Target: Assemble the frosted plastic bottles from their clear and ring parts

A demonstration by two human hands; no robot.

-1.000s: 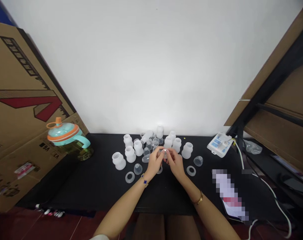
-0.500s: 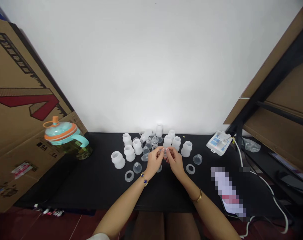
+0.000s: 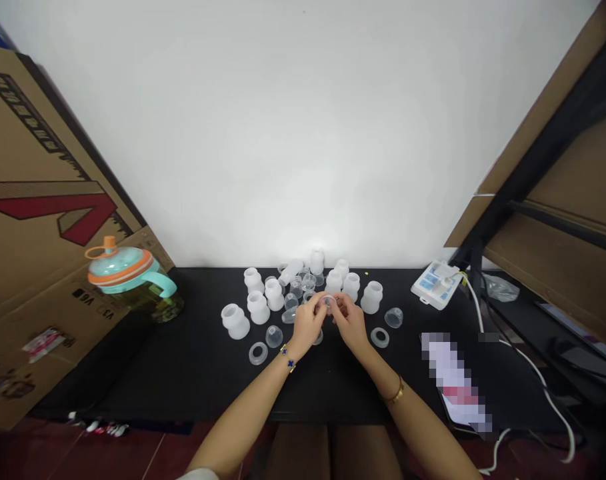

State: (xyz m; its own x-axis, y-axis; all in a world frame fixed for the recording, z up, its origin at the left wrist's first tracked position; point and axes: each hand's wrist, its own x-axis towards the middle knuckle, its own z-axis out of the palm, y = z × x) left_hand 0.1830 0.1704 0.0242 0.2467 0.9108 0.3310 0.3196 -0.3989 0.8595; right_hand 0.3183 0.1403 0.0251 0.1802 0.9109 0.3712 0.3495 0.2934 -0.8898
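Between my left hand [image 3: 309, 323] and my right hand [image 3: 350, 321], a small translucent ring-shaped piece [image 3: 329, 301] is gripped by the fingertips of both. Its lower side is hidden by the fingers. White bottles stand on both sides, one [image 3: 235, 321] at the left and one [image 3: 371, 297] to the right. Clear domed caps lie about, such as one [image 3: 274, 336] left of my left hand and one [image 3: 393, 317] at the right. Translucent rings lie flat, one [image 3: 258, 353] at the left and another [image 3: 380, 338] beside my right hand.
The black table [image 3: 193, 373] meets a white wall. A large jug [image 3: 133, 277] with an orange and teal lid stands at the left by cardboard boxes [image 3: 27, 267]. At the right are a white case [image 3: 437, 285], a blurred-out phone [image 3: 455, 387] and a white cable [image 3: 533, 380].
Both hands stay together around the ring-shaped piece, with the fingers slightly shifted and the piece tilted a little differently. The whole view has moved slightly.
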